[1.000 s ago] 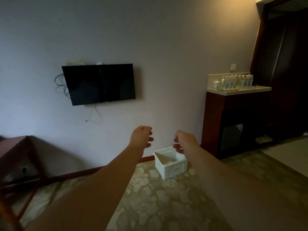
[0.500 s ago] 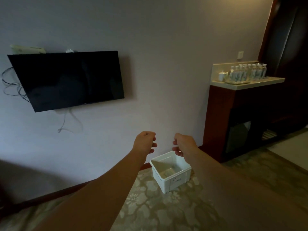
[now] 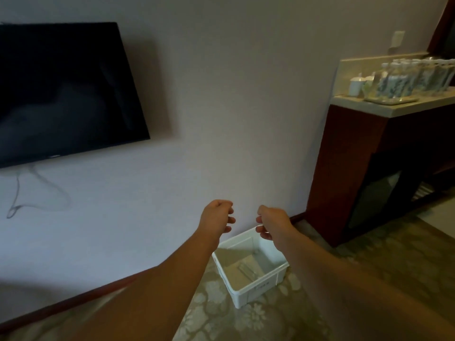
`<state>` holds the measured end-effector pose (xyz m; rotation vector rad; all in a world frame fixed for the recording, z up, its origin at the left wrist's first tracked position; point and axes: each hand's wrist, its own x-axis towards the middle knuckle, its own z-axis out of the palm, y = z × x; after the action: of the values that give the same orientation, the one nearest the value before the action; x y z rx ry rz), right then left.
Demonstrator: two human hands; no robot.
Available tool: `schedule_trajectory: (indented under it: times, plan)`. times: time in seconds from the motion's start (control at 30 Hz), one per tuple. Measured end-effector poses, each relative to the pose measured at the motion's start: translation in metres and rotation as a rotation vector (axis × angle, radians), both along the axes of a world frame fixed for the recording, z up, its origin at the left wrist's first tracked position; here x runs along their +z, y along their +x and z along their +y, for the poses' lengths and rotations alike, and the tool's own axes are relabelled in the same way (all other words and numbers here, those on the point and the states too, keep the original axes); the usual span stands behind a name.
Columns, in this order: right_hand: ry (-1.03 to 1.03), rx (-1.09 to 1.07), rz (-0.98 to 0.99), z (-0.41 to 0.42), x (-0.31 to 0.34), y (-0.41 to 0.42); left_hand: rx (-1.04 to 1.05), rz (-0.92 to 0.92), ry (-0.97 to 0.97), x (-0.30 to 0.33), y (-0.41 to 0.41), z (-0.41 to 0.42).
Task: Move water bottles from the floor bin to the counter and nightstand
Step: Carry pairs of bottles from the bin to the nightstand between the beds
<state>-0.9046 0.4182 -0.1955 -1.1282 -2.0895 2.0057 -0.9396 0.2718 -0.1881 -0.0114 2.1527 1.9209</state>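
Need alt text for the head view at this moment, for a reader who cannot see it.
Two bare forearms reach forward, the left hand and right hand loosely curled and holding nothing, above a white floor bin with at least one clear bottle lying inside. To the right, a counter carries a row of water bottles; a dark wall television hangs at left.

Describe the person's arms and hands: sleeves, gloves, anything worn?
Both forearms are bare as far as the frame shows: no sleeve in view. The left hand and right hand wear no gloves. No watch, bracelet or ring shows at the wrists or on the fingers, though the light is dim.
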Motion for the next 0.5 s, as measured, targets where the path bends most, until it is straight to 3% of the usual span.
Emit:
schedule_trajectory:
  times: [0.27,0.5]
  plan:
    - [-0.024,-0.023,-0.045,0.073,-0.080,-0.144,-0.061,-0.072,-0.020,-0.087,-0.173,0.074]
    - [-0.107,-0.097,-0.215,0.130,-0.180,-0.246,-0.079,-0.239,-0.062,-0.187,-0.277,0.120]
